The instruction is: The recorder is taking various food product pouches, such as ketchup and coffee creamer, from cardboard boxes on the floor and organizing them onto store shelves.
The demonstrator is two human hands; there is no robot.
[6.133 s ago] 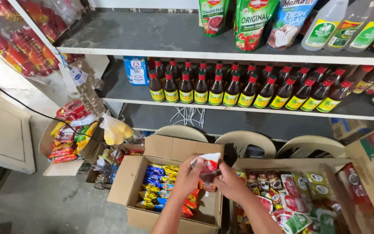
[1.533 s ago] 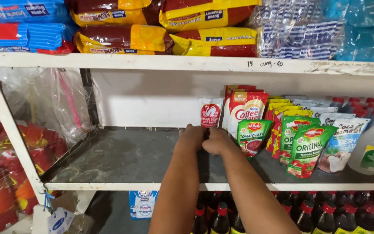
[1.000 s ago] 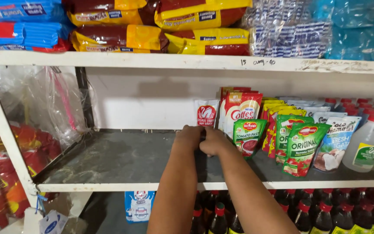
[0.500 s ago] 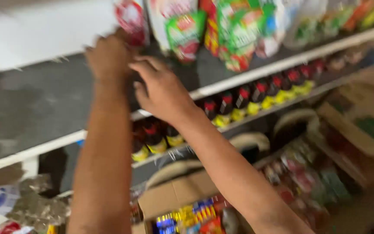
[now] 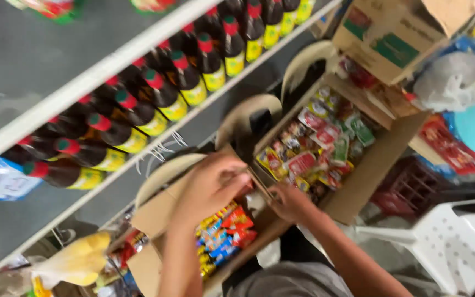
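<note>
Both hands are down over two open cardboard boxes sitting side by side under the shelf. The left hand [image 5: 213, 184] hangs above the nearer box [image 5: 155, 217], fingers curled loosely with nothing in them, right over a stack of small colourful packets [image 5: 224, 236] (blue, yellow, red; too blurry to count). The right hand [image 5: 290, 202] is at the corner where the two boxes meet, just beside the second box [image 5: 358, 181], which is full of mixed sachets [image 5: 317, 148]. I honestly can't tell if it's gripping anything, since the view is pretty smeared. The hands are near each other but not touching.

Behind them, the lower shelf [image 5: 155, 146] holds dark sauce bottles [image 5: 160, 93] with red or green caps in a double row, roughly fifteen in view. There's one white plastic chair [image 5: 457, 236] on the right, and a third, bigger box [image 5: 391, 38] top right.
</note>
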